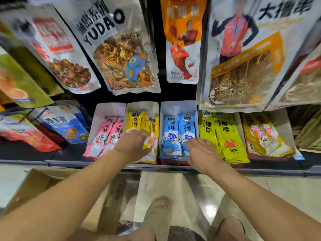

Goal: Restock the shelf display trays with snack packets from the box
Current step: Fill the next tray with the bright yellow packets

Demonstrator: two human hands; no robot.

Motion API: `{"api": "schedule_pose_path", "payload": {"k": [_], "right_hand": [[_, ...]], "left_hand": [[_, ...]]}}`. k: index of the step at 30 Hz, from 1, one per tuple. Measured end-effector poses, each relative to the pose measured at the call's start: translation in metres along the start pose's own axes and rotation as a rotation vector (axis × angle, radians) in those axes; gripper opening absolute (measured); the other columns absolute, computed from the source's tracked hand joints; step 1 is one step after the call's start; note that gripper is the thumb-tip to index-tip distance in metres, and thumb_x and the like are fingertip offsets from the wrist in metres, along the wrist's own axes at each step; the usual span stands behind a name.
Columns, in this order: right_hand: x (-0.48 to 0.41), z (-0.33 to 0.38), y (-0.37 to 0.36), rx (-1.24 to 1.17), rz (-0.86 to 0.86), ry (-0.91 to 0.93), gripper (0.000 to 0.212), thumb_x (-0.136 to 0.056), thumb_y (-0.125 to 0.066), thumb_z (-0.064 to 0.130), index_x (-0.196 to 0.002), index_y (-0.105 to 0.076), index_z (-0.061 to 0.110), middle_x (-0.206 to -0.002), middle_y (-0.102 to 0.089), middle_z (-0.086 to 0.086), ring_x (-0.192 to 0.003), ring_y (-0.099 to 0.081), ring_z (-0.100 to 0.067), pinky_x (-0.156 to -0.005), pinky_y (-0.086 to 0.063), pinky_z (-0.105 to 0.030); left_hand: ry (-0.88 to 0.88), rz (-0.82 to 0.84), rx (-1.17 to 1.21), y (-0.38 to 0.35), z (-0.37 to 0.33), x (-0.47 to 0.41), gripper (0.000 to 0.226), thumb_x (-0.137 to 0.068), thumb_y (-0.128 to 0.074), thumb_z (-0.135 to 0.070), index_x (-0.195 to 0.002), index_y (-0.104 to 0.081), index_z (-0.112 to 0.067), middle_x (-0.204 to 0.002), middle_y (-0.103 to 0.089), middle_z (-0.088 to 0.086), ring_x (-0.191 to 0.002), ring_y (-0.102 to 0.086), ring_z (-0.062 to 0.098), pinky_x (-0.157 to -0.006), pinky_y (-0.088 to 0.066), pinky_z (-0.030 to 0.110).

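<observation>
Running across the view, the dark shelf (pixel 69 154) carried white display trays (pixel 178 106) of pink, yellow and blue snack packets (pixel 171 134) under big hanging bags (pixel 121 54), glossy pale floor (pixel 286 188) below. The left hand (pixel 134 143) lay flat, fingers straight, over the yellow packets (pixel 137 120); the right hand (pixel 203 153) spread likewise at the blue tray's front, neither holding anything. The cardboard box (pixel 40 181) sat low at left, its inside hidden by the forearm (pixel 69 188) and blur.

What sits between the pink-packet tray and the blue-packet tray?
In the head view, a white card tray of yellow snack packets, with the left hand over their front.
</observation>
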State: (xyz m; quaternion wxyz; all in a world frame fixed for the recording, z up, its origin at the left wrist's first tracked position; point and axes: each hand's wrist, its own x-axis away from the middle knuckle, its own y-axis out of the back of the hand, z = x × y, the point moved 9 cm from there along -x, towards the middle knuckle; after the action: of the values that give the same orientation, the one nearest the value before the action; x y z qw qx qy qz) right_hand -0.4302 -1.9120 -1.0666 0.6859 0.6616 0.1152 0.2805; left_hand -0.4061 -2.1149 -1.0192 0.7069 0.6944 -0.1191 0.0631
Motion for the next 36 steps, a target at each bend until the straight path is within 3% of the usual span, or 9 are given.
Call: {"api": "schedule_pose_path", "payload": {"k": [10, 13, 16, 18, 21, 24, 27, 32, 36], "right_hand": [[-0.062, 0.106, -0.009, -0.144, 0.040, 0.128, 0.073, -0.097, -0.047, 0.057, -0.155, -0.025, 0.018, -0.160, -0.025, -0.007, -0.146, -0.023, -0.029, -0.119, -0.019, -0.041], [-0.082, 0.126, -0.032, -0.108, 0.074, 0.170, 0.081, -0.096, -0.050, 0.058, -0.158, -0.016, 0.018, -0.167, -0.007, -0.005, -0.152, -0.009, -0.027, -0.122, -0.011, -0.042], [-0.098, 0.139, -0.052, -0.048, 0.103, 0.193, 0.087, -0.092, -0.054, 0.061, -0.159, -0.015, 0.021, -0.167, -0.002, -0.006, -0.153, -0.003, -0.027, -0.122, -0.010, -0.046], [-0.107, 0.140, -0.057, -0.011, 0.088, 0.174, 0.089, -0.089, -0.058, 0.062, -0.157, -0.020, 0.020, -0.166, -0.009, -0.008, -0.152, -0.009, -0.029, -0.120, -0.015, -0.049], [-0.114, 0.139, -0.055, 0.072, 0.022, 0.155, 0.085, -0.082, -0.068, 0.058, -0.150, -0.039, 0.016, -0.160, -0.030, -0.012, -0.144, -0.032, -0.035, -0.113, -0.030, -0.050], [-0.116, 0.134, -0.056, 0.082, -0.005, 0.088, 0.083, -0.077, -0.076, 0.051, -0.145, -0.048, 0.012, -0.152, -0.044, -0.014, -0.132, -0.048, -0.036, -0.104, -0.041, -0.051], [-0.116, 0.135, -0.056, 0.070, -0.008, 0.088, 0.083, -0.087, -0.067, 0.050, -0.154, -0.034, 0.014, -0.160, -0.031, -0.012, -0.138, -0.040, -0.035, -0.108, -0.037, -0.050], [-0.118, 0.139, -0.055, 0.037, 0.041, 0.070, 0.085, -0.095, -0.054, 0.053, -0.159, -0.011, 0.017, -0.165, -0.011, -0.007, -0.145, -0.024, -0.031, -0.115, -0.028, -0.045], [-0.118, 0.141, -0.053, -0.018, 0.100, 0.047, 0.090, -0.091, -0.049, 0.067, -0.159, -0.007, 0.025, -0.165, -0.006, -0.006, -0.148, -0.017, -0.030, -0.119, -0.024, -0.046]], "left_hand": [[-0.128, 0.081, -0.082, -0.030, 0.100, 0.008, 0.092, -0.086, -0.056, -0.065, -0.157, -0.016, -0.023, -0.165, -0.017, 0.000, -0.149, -0.021, 0.022, -0.121, -0.024, 0.037], [-0.255, -0.105, -0.093, -0.057, 0.098, -0.004, 0.089, -0.088, -0.043, -0.071, -0.155, -0.029, -0.015, -0.160, -0.029, 0.011, -0.145, -0.034, 0.029, -0.120, -0.026, 0.044], [-0.261, -0.025, -0.115, -0.107, 0.108, -0.018, 0.095, -0.086, -0.051, -0.066, -0.158, -0.014, -0.017, -0.166, -0.003, 0.008, -0.152, -0.010, 0.031, -0.119, -0.025, 0.048], [-0.255, -0.008, -0.122, -0.124, 0.112, -0.020, 0.094, -0.081, -0.063, -0.061, -0.156, -0.020, -0.023, -0.166, 0.001, 0.005, -0.151, -0.012, 0.035, -0.117, -0.028, 0.050], [-0.216, -0.143, -0.055, -0.114, 0.112, -0.015, 0.081, -0.073, -0.077, -0.052, -0.143, -0.042, -0.028, -0.165, -0.016, 0.001, -0.139, -0.039, 0.038, -0.102, -0.047, 0.047], [-0.200, -0.210, 0.035, -0.110, 0.113, -0.016, 0.069, -0.078, -0.078, -0.035, -0.139, -0.047, -0.031, -0.165, -0.015, -0.005, -0.136, -0.045, 0.033, -0.101, -0.047, 0.042], [-0.194, -0.206, 0.101, -0.114, 0.113, -0.021, 0.067, -0.082, -0.073, -0.031, -0.142, -0.043, -0.033, -0.166, -0.003, -0.011, -0.143, -0.036, 0.027, -0.109, -0.043, 0.041], [-0.171, -0.135, 0.167, -0.116, 0.113, -0.023, 0.079, -0.082, -0.068, -0.057, -0.149, -0.032, -0.035, -0.165, 0.010, -0.015, -0.151, -0.017, 0.023, -0.117, -0.032, 0.041], [-0.202, -0.152, 0.171, -0.112, 0.127, -0.012, 0.078, -0.080, -0.063, -0.067, -0.147, -0.038, -0.038, -0.165, -0.002, -0.013, -0.150, -0.021, 0.021, -0.115, -0.035, 0.043]]}}
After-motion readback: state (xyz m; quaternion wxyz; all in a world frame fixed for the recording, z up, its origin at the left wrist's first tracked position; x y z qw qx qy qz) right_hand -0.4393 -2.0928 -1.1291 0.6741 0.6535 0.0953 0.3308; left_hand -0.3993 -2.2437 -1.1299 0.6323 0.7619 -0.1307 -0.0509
